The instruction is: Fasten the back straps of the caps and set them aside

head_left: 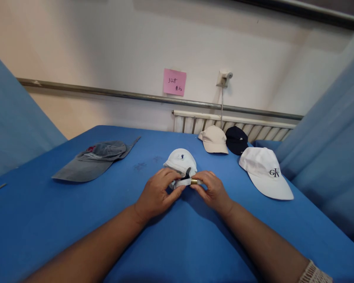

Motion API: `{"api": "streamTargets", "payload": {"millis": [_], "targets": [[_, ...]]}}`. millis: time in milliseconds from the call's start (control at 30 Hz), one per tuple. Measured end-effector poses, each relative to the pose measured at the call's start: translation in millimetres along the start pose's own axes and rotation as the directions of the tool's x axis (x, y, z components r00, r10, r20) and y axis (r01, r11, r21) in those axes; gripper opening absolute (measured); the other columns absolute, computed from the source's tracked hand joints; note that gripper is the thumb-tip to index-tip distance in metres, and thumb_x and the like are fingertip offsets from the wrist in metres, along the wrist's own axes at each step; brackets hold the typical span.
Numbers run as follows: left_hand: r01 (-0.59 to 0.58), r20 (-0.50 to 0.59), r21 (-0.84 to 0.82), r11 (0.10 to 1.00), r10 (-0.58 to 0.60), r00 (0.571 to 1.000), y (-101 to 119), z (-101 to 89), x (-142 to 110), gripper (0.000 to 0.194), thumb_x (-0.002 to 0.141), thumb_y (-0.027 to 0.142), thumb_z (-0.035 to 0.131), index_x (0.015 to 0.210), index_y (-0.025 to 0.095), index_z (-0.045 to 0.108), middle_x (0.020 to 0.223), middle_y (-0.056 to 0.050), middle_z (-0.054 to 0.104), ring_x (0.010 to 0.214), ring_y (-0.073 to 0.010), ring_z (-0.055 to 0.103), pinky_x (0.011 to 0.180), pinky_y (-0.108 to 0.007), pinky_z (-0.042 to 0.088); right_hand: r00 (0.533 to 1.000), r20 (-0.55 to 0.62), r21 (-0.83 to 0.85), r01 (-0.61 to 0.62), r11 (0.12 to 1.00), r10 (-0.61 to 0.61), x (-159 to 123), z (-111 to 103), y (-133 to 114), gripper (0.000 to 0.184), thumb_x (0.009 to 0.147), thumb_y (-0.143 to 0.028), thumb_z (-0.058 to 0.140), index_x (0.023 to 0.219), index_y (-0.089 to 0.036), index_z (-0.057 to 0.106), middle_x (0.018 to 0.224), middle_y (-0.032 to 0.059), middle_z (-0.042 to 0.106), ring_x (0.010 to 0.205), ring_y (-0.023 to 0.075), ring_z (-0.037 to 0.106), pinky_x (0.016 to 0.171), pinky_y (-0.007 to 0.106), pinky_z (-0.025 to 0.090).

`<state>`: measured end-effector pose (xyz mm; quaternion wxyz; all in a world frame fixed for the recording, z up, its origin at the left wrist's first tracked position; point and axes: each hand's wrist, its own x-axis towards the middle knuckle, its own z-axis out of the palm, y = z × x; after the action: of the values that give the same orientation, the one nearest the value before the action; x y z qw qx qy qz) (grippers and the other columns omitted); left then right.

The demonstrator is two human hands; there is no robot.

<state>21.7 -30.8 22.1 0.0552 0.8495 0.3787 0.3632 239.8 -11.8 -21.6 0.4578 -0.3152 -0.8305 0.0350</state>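
A white cap [181, 158] with a small dark blue emblem lies on the blue table in front of me, its back strap toward me. My left hand [159, 190] pinches the white strap [183, 182] between thumb and fingers. On the other side of the brass-coloured buckle [194, 181], my right hand [212, 190] is closed on the strap, thumb and forefinger at the buckle. Something dark shows in the opening above the strap; I cannot tell what it is. The fingers partly cover the cap's lower edge.
A grey cap [96, 159] lies to the left on the blue table [76, 228]. At the right are a beige cap [214, 138], a navy cap [236, 139] and a white cap with black letters [264, 171]. Behind stand a radiator [188, 122] and a metal rail [120, 93]; blue curtains [330, 137] flank the table.
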Motion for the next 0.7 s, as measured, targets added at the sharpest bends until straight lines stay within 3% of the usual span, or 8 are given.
{"api": "streamTargets", "payload": {"millis": [100,267,533,633,700], "targets": [[-0.021,-0.002,0.008,1.0,0.021,1.0,4.9,0.8,0.0,0.024,0.089,0.031,0.059,0.109,0.019,0.06,0.108,-0.007,0.068,0.1,-0.0224,0.059,0.091,-0.037,0.044,0.998,0.051,-0.003,0.031,1.0,-0.031,-0.4,2.3,-3.0,0.019,0.091,-0.022,0.059,0.109,-0.021,0.056,0.098,0.0077,0.07,0.091,0.0212,0.065,0.081,0.035,0.045],[0.09,0.089,0.04,0.995,-0.093,0.992,5.8,5.7,-0.2,0.024,0.087,0.034,0.06,0.108,0.021,0.063,0.102,-0.006,0.07,0.095,-0.0238,0.06,0.086,-0.039,0.045,0.994,0.096,-0.004,0.048,0.999,-0.047,-0.8,6.3,-8.5,0.018,0.091,-0.021,0.055,0.109,-0.021,0.055,0.098,0.0082,0.069,0.09,0.0218,0.064,0.081,0.037,0.045],[0.23,0.073,-0.08,0.97,-0.225,0.972,1.2,14.1,-1.2,0.016,0.085,0.028,0.059,0.099,0.021,0.065,0.096,-0.003,0.069,0.091,-0.0205,0.063,0.084,-0.035,0.049,0.99,0.129,0.002,0.048,0.999,-0.048,1.0,8.4,-9.7,0.014,0.091,-0.024,0.058,0.105,-0.021,0.055,0.098,0.0076,0.069,0.092,0.0217,0.063,0.082,0.037,0.045],[0.256,0.076,-0.111,0.96,-0.249,0.966,-0.5,16.2,-0.9,0.013,0.086,0.027,0.059,0.095,0.021,0.066,0.092,-0.002,0.069,0.088,-0.0195,0.063,0.081,-0.033,0.049,0.991,0.121,0.004,-0.061,0.998,0.06,1.8,8.9,-7.8,0.02,0.088,-0.027,0.063,0.106,-0.02,0.056,0.101,0.0085,0.066,0.094,0.0225,0.061,0.083,0.038,0.046],[0.286,0.07,-0.12,0.951,-0.279,0.958,-1.9,17.0,-0.2,0.012,0.085,0.027,0.06,0.093,0.021,0.066,0.09,-0.002,0.069,0.087,-0.0193,0.064,0.079,-0.032,0.049,0.965,0.058,0.035,-0.257,0.966,0.254,0.9,11.7,-6.0,0.032,0.081,-0.031,0.071,0.106,-0.019,0.056,0.1,0.0086,0.065,0.091,0.0229,0.061,0.08,0.038,0.048]]}}
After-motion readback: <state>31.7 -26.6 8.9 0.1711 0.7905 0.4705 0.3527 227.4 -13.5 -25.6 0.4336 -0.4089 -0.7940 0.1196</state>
